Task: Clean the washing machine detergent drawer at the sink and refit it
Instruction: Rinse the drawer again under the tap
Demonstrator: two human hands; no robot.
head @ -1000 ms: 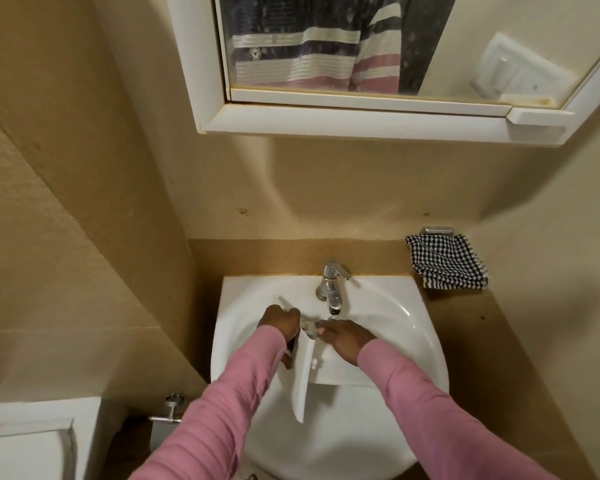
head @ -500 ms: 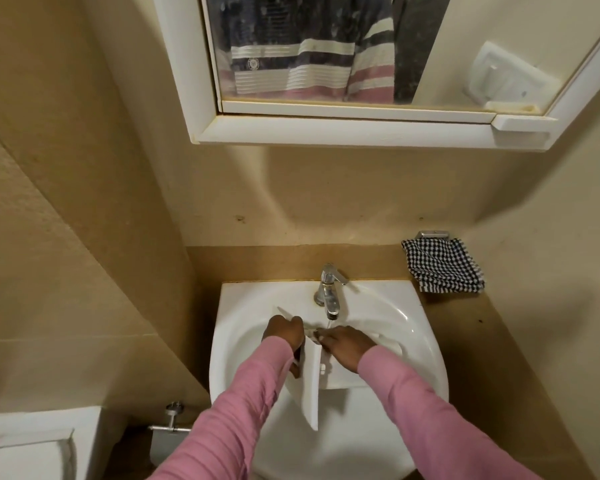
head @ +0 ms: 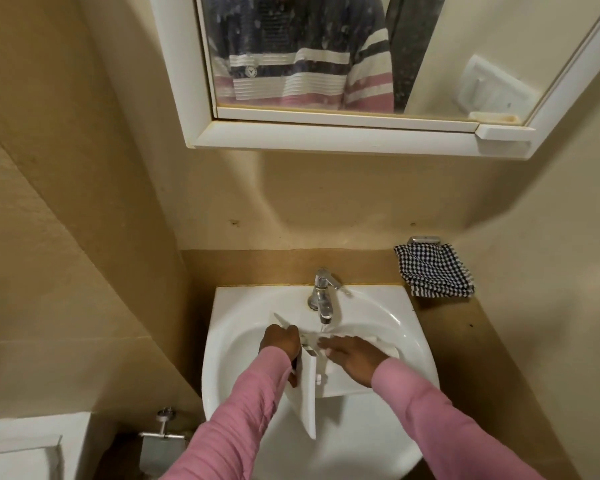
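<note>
Sink (head: 222, 306): detergent drawer (head: 310, 400) inside, under tap (head: 321, 292). Left hand (head: 280, 341) grips its side; right hand (head: 350, 355) flat, fingers straight, inside drawer.

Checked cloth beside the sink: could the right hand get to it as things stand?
Probably yes. The right hand lies flat on the drawer in the sink, holding nothing, and the checked cloth sits beyond the sink's right rim with nothing standing between them.

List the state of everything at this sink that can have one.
Tap, running a thin stream.
Detergent drawer, tilted in the sink under the tap.
Left hand, grips the drawer's edge.
Right hand, fingers straight, resting on the drawer.
Checked cloth, draped over its holder.
</note>
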